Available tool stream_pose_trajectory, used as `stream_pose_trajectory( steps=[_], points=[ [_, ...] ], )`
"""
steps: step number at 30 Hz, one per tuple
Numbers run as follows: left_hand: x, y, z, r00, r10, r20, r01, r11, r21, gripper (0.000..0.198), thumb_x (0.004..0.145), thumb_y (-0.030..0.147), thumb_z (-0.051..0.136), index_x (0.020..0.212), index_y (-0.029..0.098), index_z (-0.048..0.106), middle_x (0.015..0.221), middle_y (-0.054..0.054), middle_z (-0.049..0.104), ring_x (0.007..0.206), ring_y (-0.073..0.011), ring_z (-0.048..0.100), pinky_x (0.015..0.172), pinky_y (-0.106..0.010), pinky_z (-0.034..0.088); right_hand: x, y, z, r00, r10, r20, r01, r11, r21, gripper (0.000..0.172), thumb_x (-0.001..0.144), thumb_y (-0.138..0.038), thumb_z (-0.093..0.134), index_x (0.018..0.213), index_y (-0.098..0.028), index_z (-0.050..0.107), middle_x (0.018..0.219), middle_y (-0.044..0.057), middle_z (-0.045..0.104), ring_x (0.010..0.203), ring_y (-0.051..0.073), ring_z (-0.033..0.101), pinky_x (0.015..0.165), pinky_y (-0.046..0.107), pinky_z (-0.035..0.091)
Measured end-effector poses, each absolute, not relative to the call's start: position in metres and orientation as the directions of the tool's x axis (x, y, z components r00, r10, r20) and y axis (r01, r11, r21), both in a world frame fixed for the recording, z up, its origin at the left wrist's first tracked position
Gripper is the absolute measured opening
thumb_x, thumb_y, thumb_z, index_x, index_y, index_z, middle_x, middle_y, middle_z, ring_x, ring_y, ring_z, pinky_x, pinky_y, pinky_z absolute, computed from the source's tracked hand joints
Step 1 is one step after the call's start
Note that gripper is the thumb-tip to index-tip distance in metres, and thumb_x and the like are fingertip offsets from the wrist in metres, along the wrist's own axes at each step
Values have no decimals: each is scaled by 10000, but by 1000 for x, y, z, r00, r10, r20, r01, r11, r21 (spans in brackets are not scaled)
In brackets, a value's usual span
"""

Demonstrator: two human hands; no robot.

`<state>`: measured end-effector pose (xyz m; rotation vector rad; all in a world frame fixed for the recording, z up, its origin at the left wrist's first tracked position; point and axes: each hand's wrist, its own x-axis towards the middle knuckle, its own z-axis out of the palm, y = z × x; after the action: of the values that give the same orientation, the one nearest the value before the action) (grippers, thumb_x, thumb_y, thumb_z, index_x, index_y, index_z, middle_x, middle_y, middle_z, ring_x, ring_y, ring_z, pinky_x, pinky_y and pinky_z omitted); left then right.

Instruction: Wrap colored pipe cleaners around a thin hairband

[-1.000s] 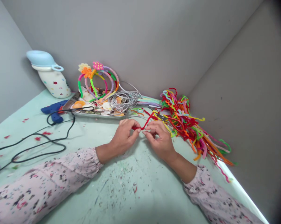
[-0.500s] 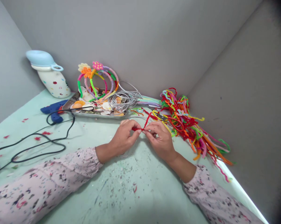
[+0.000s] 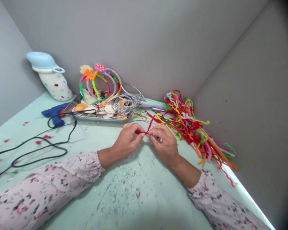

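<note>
My left hand and my right hand meet fingertip to fingertip over the pale green table. Both pinch a thin red pipe cleaner, whose free end rises up and to the right from between the fingers. Each hand's fingers are curled closed around it. A heap of coloured pipe cleaners lies just right of my right hand.
A metal tray at the back holds shells, grey wire and pipe-cleaner headbands. A blue glue gun with a black cord lies at left. A white and blue jug leans in the corner. Grey walls close in.
The hands have drawn slightly closer together on the red pipe cleaner; otherwise nothing has visibly moved.
</note>
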<state>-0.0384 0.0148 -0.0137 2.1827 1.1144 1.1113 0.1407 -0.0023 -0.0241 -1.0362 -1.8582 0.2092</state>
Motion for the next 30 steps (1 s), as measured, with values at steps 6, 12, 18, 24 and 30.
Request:
stream_pose_trajectory(
  steps=[6,12,18,24,30],
  points=[
    [-38,15,-14,349,818,457,459,-574,678,66,873,231,522,864,185,568,836,-5,615,830,-164,536,812,-337,390,141,-2,-24,-177,735,654,578,616,-536,122,870,-212,583,929,-261,677,934,47,606,829,155,600,689,290,537],
    [-38,15,-14,349,816,460,456,-577,677,71,875,238,524,869,184,570,828,-3,612,824,-161,540,801,-333,392,141,-2,-25,-175,729,662,577,621,-531,125,866,-201,590,934,-258,680,937,45,610,834,155,602,707,294,536],
    [-39,15,-13,352,812,465,466,-583,666,73,874,241,517,870,188,567,831,-11,620,823,-169,541,809,-343,397,141,-1,-25,-173,726,666,591,617,-520,126,868,-211,589,938,-261,682,927,42,611,829,155,604,715,295,536],
    [-40,16,-15,365,798,480,468,-603,646,77,882,251,519,874,193,570,839,-12,621,831,-174,536,807,-345,389,141,-2,-25,-170,730,662,601,609,-518,124,870,-229,591,941,-269,684,924,44,617,835,164,606,724,307,535],
    [-40,16,-16,369,779,506,470,-627,622,63,883,236,538,880,184,573,847,-2,615,831,-160,525,806,-330,373,140,-2,-24,-180,726,663,604,614,-508,116,867,-216,595,933,-256,681,916,44,616,837,166,606,736,306,522]
  ],
)
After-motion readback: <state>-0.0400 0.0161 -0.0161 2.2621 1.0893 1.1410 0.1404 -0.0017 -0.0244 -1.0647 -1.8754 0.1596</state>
